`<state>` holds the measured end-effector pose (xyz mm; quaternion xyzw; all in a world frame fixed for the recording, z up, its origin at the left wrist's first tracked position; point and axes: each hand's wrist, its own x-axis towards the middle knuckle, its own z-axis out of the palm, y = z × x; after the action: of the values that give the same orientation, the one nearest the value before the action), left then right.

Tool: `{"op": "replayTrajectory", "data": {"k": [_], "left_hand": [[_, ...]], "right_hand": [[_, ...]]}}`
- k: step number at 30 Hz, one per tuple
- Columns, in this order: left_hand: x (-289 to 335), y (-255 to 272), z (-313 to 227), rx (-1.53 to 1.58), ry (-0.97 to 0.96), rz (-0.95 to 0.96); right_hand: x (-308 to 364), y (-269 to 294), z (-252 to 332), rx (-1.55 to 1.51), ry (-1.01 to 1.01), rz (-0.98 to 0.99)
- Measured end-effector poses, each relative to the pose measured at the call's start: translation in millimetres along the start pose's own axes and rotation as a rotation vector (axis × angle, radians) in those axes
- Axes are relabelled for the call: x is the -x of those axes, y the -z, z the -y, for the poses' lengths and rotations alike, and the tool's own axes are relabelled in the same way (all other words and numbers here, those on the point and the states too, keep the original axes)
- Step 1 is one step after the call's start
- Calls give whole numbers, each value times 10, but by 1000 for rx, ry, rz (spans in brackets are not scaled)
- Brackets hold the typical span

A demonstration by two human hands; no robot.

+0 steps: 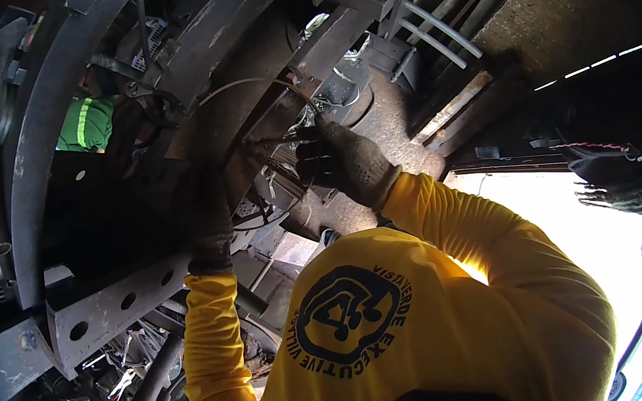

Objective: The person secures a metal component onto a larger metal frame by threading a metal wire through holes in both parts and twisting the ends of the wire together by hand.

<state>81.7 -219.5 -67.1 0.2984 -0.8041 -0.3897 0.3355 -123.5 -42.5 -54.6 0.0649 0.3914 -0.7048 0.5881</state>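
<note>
**Right hand (343,155) grips thin rod (273,140)**

The thin rod points left from the curled hand toward a steel beam (332,43); a curved cable (284,84) reaches the same hand. The left hand (206,212) is in shadow near a perforated beam (103,315); whether it grips anything I cannot tell.

Glaring daylight (530,200) fills the right side, near a dim brown panel (577,8) and bright slits (600,63).
</note>
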Motion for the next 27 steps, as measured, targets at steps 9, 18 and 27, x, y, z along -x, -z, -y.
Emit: {"op": "replayTrajectory", "data": {"k": [9,18,27], "left_hand": [[111,-55,305,265,183,-23],[-28,28,-240,-476,-162,-76],[352,-924,-1842,-216,-227,180]], "right_hand": [[-143,-6,-367,-184,183,-95],[20,103,-160,477,420,-114],[660,444,-313,824,1113,303]]}}
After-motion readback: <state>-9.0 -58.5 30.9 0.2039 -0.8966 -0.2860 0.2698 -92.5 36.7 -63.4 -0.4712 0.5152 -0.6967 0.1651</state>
